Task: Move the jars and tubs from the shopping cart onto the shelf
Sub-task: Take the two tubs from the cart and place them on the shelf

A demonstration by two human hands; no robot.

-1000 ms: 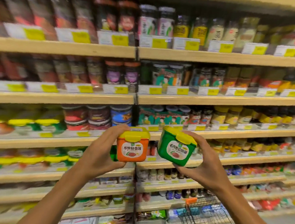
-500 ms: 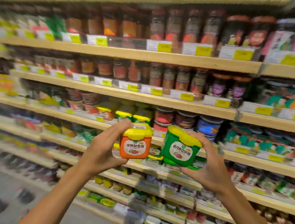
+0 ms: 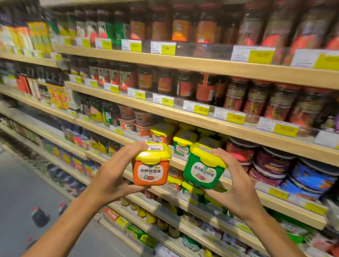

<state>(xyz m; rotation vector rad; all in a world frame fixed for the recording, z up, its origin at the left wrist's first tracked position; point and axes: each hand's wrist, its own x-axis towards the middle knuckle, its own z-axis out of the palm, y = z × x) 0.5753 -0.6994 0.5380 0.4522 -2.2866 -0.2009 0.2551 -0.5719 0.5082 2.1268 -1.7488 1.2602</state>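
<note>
My left hand grips an orange tub with a yellow lid, held upright at chest height. Beside it my right hand grips a green tub with a yellow lid, tilted slightly to the left. Both tubs hang in the air in front of a wooden shelf. On that shelf, just behind the held tubs, stand matching yellow-lidded tubs, orange and green. The shopping cart is out of view.
Round red and blue tubs fill the same shelf to the right. Rows of dark jars crowd the shelves above. Lower shelves hold small packets. Grey aisle floor lies at lower left, with two dark bottles on it.
The view has swung left along the aisle and closer to the shelves; the cart has dropped out of sight. Both hands keep their tubs, now in front of the matching tubs.
</note>
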